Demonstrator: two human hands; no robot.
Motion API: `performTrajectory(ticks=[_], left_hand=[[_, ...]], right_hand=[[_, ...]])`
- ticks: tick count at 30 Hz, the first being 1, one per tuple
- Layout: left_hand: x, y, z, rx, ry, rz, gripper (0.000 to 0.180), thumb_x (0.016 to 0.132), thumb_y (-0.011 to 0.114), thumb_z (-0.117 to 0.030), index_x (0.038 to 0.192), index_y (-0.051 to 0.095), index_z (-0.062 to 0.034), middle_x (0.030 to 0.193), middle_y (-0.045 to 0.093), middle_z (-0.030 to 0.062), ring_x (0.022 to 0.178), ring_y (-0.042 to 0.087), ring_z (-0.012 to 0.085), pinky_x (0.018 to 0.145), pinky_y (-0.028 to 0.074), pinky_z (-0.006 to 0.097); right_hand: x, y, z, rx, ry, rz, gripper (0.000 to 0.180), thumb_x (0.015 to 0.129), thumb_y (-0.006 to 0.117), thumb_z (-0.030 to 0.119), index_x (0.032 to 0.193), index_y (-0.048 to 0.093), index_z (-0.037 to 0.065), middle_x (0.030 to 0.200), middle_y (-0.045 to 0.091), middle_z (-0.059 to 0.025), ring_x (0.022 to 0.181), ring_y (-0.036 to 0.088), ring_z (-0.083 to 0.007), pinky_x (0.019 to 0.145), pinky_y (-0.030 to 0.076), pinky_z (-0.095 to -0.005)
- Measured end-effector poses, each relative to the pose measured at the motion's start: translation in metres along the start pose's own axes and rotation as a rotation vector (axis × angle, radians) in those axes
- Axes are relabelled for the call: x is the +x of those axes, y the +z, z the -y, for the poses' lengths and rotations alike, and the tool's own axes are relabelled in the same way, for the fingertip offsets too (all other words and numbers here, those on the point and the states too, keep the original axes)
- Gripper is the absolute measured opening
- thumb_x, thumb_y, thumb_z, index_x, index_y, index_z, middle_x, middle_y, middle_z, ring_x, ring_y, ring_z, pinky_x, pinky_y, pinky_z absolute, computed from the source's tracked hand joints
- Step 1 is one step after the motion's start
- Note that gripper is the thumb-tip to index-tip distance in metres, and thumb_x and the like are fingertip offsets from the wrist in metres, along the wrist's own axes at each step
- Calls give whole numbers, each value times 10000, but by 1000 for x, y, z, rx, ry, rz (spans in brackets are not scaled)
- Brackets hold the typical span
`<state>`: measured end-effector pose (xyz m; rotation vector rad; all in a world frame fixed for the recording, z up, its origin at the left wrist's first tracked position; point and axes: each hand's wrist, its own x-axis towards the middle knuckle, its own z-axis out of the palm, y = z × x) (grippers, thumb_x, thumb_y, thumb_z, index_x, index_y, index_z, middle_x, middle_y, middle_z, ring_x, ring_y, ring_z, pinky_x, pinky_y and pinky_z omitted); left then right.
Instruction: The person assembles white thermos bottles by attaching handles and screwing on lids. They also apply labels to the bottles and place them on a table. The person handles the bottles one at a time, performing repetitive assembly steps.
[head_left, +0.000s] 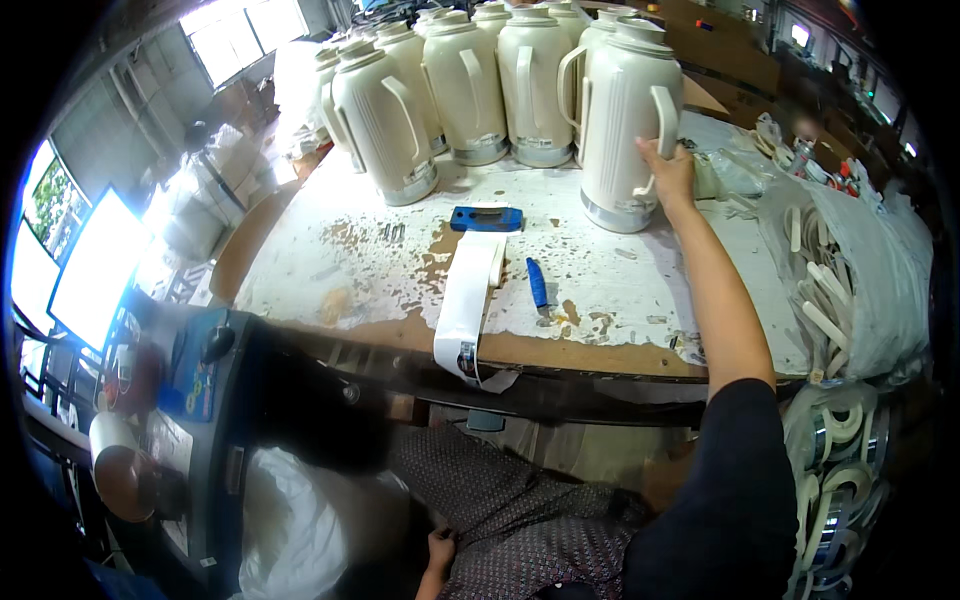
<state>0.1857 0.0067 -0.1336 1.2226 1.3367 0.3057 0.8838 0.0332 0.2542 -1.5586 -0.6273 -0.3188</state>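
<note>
Cream plastic is what the right hand [668, 170] closes on: its fingers wrap the handle of the nearest thermos jug [626, 130], which stands upright on its metal base toward the far right of the worktable [300, 270]. The arm reaches out straight from the lower right of the view.

The left hand [438, 552] lies low by the person's lap, below the table's near edge; it seems to rest on the patterned cloth there, but it is small and dim and I cannot tell whether the fingers are curled or spread.

Behind and left of the held jug, a crowded row of like jugs [470, 90] fills the back of the table, the closest one just beside it. In front of the jugs the worn, flaking tabletop lies open, broken only by a blue flat block [486, 218], a blue-handled tool [537, 283] and a white strip [467, 300] that runs forward and hangs over the near edge. At the right edge a white sack of curved cream handles [830, 290] presses close to the arm's path. At the left edge the table curves away toward a dark machine stand [215, 390].
</note>
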Motion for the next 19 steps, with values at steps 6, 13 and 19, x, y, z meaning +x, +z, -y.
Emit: performTrajectory(ticks=[6, 13, 19], left_hand=[[17, -6, 10, -24, -100, 29, 295, 844, 570, 48, 1118, 630, 141, 1079, 677, 211, 951, 644, 276, 805, 494, 351], [11, -6, 15, 124, -53, 140, 398, 821, 621, -36, 1184, 598, 126, 1191, 642, 218, 1066, 614, 284, 881, 474, 361], [-10, -7, 21, 280, -1, 92, 445, 784, 681, -85, 1190, 619, 86, 1176, 658, 204, 1070, 622, 250, 894, 470, 349]], right_hand=[[23, 21, -48, -309, 24, 164, 431, 825, 746, 263, 1170, 613, 41, 1114, 653, -179, 1006, 637, -294, 870, 492, -370], [-69, -46, -135, -1167, 207, 334, 717, 930, 502, 547, 1495, 340, 138, 1561, 264, -173, 1451, 206, -324, 1175, 149, -487], [-81, -35, -123, -1165, 162, 401, 687, 933, 435, 590, 1459, 411, 148, 1543, 302, -173, 1431, 246, -327, 1154, 164, -506]])
